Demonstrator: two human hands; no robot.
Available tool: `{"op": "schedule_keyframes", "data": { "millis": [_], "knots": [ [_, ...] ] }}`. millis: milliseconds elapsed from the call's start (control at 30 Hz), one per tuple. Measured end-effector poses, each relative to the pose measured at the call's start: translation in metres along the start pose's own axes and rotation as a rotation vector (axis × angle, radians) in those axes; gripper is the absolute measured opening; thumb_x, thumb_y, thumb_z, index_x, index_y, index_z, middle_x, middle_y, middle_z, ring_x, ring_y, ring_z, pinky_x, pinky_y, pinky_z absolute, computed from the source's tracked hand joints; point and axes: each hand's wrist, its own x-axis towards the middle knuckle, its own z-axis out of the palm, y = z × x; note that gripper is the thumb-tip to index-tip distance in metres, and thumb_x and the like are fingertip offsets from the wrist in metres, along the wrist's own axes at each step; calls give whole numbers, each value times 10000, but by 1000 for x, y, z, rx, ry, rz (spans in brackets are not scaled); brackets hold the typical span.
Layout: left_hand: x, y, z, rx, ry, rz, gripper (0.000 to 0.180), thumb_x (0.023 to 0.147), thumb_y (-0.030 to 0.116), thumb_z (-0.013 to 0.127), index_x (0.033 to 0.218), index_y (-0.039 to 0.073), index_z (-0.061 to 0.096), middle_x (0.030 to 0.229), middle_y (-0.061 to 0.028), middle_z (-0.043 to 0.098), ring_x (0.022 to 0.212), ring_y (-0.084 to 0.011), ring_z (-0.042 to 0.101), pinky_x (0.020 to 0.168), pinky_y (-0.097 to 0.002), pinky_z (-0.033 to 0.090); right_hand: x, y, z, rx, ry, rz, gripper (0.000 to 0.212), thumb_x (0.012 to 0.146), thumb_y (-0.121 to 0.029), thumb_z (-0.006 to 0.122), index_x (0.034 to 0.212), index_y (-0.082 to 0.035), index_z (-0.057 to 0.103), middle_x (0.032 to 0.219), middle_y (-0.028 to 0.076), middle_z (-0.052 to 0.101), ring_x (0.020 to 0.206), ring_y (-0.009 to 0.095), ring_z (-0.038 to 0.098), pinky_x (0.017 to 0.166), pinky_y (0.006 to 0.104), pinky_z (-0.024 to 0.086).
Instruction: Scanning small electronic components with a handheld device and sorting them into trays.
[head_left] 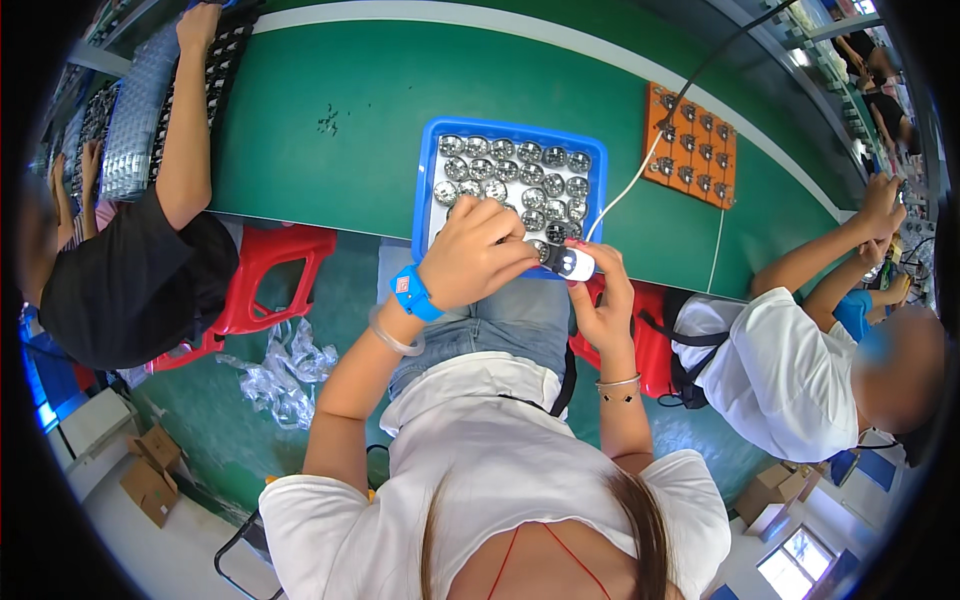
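Note:
Over the near edge of a blue-rimmed tray [423, 190] my two hands meet. My right hand [607, 300] grips a small white device with a black end [573, 263], which shows two bright spots. A thin pale cable [628, 186] reaches down to this hand. My left hand [475, 252] is closed, its fingertips pinched together beside the device's black end; what they hold, if anything, is hidden. In the tray stand rows of round, clear-and-silver parts [502, 148], several of them partly behind my left hand.
The tray overlaps the near edge of a green table [320, 120]. Small black bits [328, 120] lie at its left. An orange board [690, 145] with rows of metal parts lies at the right. People sit at both sides, near red stools [285, 265]. Crumpled clear plastic [285, 375] lies on the floor.

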Motion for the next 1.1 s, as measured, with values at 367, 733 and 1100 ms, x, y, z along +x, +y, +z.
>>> {"op": "schedule_keyframes", "data": {
  "millis": [367,733,1100],
  "knots": [
    [-8,-7,5,52,-51,-72,146,692,200,739,807,139,673,819,12,505,837,-181,486,748,-334,347,6,2,0,862,412,254,511,941,-172,527,1380,0,330,1298,120,470,1222,283,473,1039,453,367],
    [-21,-12,-12,85,-59,-148,125,703,179,739,811,156,678,804,17,497,816,-182,480,741,-332,337,17,1,8,181,-66,39,415,851,-24,621,1242,9,485,1205,128,548,1091,210,541,956,328,415],
    [-17,-5,-16,41,-2,-143,141,698,198,745,818,154,683,794,16,493,802,-190,473,743,-329,330,12,0,21,412,61,174,368,854,-76,645,1193,-1,524,1143,119,598,1050,205,570,934,326,428]
  ]
}}
